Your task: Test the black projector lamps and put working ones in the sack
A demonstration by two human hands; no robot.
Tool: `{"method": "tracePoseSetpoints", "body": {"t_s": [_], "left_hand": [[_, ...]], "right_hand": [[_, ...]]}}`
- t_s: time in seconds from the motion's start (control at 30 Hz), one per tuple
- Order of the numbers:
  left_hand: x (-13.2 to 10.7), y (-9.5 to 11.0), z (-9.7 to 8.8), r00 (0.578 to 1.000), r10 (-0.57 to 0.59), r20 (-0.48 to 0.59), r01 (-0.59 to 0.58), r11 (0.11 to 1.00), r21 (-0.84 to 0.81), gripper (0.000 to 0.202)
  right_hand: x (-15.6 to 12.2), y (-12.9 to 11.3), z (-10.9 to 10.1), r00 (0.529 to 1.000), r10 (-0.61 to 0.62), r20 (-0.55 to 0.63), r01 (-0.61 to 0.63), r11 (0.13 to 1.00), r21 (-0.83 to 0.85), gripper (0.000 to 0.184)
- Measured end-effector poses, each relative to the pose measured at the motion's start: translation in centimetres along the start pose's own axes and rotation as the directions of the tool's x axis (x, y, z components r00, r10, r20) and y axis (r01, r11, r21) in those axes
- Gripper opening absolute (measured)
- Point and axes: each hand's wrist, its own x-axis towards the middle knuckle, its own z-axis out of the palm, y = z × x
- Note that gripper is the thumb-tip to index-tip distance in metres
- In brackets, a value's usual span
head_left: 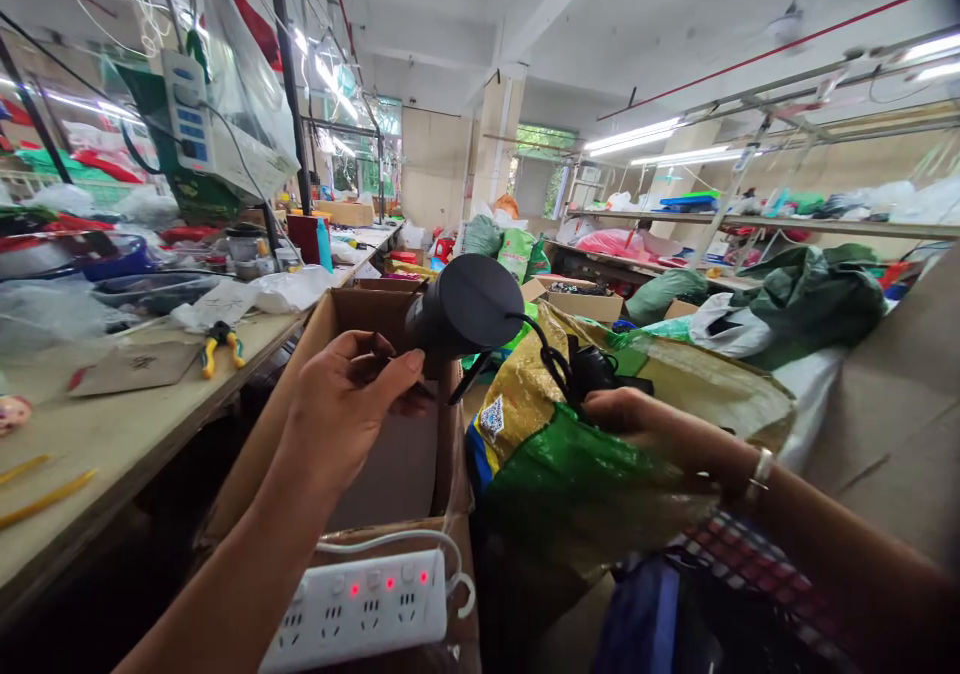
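My left hand point(351, 406) grips a round black plastic device point(463, 306) with a flat domed head, its fingers wrapped around the narrower base. A thin black cable point(541, 346) runs from the device to a small black unit point(594, 370) at my right hand point(624, 412). That hand sits above the mouth of a yellow and green woven bag point(600, 464), and its fingers partly hide the unit. A bracelet circles my right wrist.
An open cardboard box point(366, 306) stands below my left hand. A white power strip point(360, 606) with lit red switches lies near me. On the long workbench point(120, 434) at left are yellow-handled pliers point(222, 347). Bags and boxes crowd the room.
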Motion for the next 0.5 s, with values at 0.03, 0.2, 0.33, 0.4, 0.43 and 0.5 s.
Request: {"method": "tracePoseSetpoints", "body": {"t_s": [0.03, 0.2, 0.33, 0.4, 0.43, 0.5], "left_hand": [[-0.2, 0.3, -0.2, 1.000, 0.007, -0.016, -0.007, 1.000, -0.004, 0.028], [-0.8, 2.4, -2.7, 0.997, 0.030, -0.064, -0.034, 0.997, -0.068, 0.013], [-0.5, 4.7, -5.8, 0.978, 0.079, -0.195, -0.088, 0.996, -0.036, 0.006], [-0.2, 5.7, -7.5, 0.939, 0.173, -0.297, -0.150, 0.984, 0.097, 0.013], [-0.2, 6.1, -8.3, 0.917, 0.217, -0.335, -0.164, 0.970, 0.181, 0.019], [-0.3, 6.6, -9.7, 0.882, 0.243, -0.404, -0.100, 0.934, 0.343, 0.027]], "right_hand": [[0.0, -0.3, -0.6, 0.993, -0.028, -0.116, 0.018, 0.996, -0.083, 0.022], [-0.5, -3.8, -3.1, 0.653, -0.053, -0.755, -0.082, 0.987, -0.141, 0.018], [-0.7, -9.1, 0.9, 0.780, -0.219, -0.586, 0.047, 0.954, -0.295, 0.018], [-0.4, -10.7, 4.4, 0.877, -0.325, -0.354, 0.215, 0.924, -0.317, 0.016], [0.0, -11.1, 6.1, 0.899, -0.350, -0.265, 0.274, 0.919, -0.282, 0.017], [1.0, -10.6, 9.4, 0.923, -0.330, -0.196, 0.294, 0.936, -0.193, 0.013]]}}
